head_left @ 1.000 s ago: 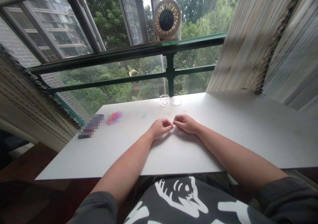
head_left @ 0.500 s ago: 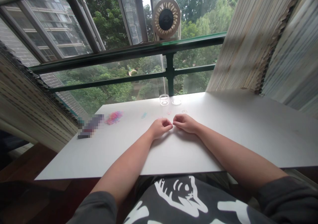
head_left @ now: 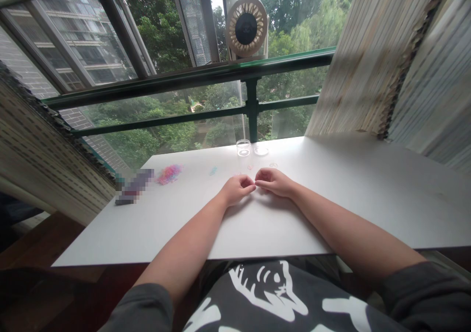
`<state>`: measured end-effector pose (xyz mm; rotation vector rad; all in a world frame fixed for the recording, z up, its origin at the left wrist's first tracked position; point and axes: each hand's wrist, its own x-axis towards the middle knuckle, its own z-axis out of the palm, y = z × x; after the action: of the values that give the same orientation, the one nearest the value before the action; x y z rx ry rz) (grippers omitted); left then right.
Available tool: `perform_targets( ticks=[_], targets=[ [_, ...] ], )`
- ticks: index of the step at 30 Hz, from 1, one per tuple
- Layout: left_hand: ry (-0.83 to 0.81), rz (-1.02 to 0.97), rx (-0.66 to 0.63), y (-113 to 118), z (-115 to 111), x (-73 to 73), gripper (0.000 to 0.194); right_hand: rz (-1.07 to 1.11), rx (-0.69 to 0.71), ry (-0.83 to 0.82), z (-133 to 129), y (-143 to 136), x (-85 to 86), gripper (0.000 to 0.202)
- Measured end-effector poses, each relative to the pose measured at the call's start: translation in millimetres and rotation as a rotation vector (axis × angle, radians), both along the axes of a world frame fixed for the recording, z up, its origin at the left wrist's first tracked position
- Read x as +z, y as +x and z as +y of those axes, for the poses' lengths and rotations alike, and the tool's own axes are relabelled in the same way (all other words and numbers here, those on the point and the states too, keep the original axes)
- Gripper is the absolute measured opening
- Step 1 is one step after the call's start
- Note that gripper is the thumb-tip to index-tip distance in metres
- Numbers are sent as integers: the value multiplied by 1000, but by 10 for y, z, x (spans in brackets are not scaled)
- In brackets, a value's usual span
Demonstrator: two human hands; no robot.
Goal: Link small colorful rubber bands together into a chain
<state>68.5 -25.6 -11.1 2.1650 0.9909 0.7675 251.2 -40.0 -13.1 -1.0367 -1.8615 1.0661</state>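
Observation:
My left hand (head_left: 237, 189) and my right hand (head_left: 274, 181) meet fingertip to fingertip just above the white table. Both are closed in a pinch, and whatever lies between the fingers is too small to make out. Just beyond them are a few small pink pieces (head_left: 249, 167) and a small pale ring-like piece (head_left: 273, 165). A little bluish cluster (head_left: 213, 171) lies farther left. Beyond that sits a loose pile of small pink, purple and orange pieces (head_left: 169, 174).
At the table's (head_left: 368, 189) far edge stand a clear round container (head_left: 243, 148) and a clear shallow lid or dish (head_left: 261, 151). A blurred-out dark object (head_left: 135, 187) lies at the left edge. A round fan (head_left: 246, 27) stands on the window rail behind.
My right hand has shifted very slightly left, so the fingertips of both hands are closer together. The things on the table have stayed put.

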Motion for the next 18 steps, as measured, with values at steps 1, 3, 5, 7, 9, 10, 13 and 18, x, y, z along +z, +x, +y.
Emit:
perform_targets(
  ticks=[1, 3, 5, 7, 9, 10, 13, 18],
  targets=[
    [0, -2, 1, 1, -1, -2, 25, -9, -1, 2, -4, 1, 3, 20],
    [-5, -7, 2, 4, -4, -5, 26, -28, -8, 5, -11, 2, 7, 18],
    [-10, -7, 3, 6, -6, -5, 26, -40, -21, 3, -12, 3, 7, 17],
    [-11, -3, 5, 8, -5, -2, 26, -44, -31, 1, -8, 4, 1, 16],
    [-11, -1, 5, 7, -1, 0, 25, -42, -40, 2, -2, 4, -7, 15],
    [-10, -1, 6, 6, 1, -1, 26, -39, -43, 2, 1, 2, -9, 15],
    [-6, 0, 10, 0, 9, -8, 26, -10, -50, -4, 4, -6, -5, 13],
    [-3, 9, 11, -8, 15, -17, 26, 92, -61, -40, 23, -17, -12, 12]
  ],
)
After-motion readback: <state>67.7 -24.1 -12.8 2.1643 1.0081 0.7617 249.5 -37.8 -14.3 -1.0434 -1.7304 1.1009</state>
